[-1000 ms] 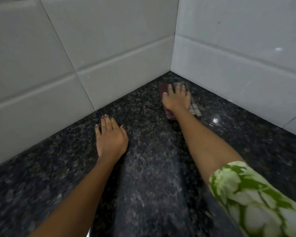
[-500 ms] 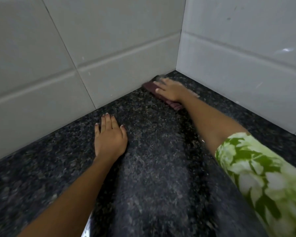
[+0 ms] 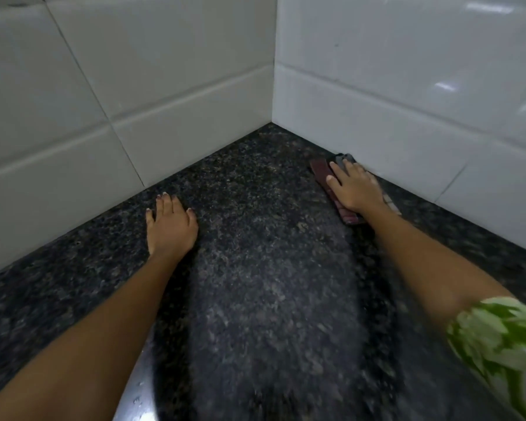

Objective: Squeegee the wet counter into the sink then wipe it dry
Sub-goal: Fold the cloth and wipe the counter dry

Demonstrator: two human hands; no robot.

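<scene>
- A dark red cloth point(image 3: 324, 177) is pressed flat on the black speckled counter point(image 3: 255, 268), at the foot of the right-hand tiled wall point(image 3: 407, 95) and just short of the corner.
- The cloth is covered by the right hand point(image 3: 357, 189), whose fingers are laid straight and close together on top of it, not curled round it; a checked edge of the cloth is seen behind the wrist.
- The left hand point(image 3: 170, 227) is set palm-down on the bare counter, well apart from the cloth, with fingers lightly spread, and nothing is held in it.
- The drying stage is judged to be in hand, since a cloth rather than a squeegee is in use and no sink is shown.
- The step is judged best done with the palm kept flat, so that the whole cloth is borne down evenly on the stone.
- The cloth's edge is best run tight along the joint between wall and counter, where water is likely to be left.
- Overlapping passes are advised, drawn from the wall out toward the front edge.
- Beads of water are seen low in the frame by the left forearm, and that strip is judged not yet dried.
- A green-and-white leaf-patterned sleeve point(image 3: 498, 344) is seen at lower right.
</scene>
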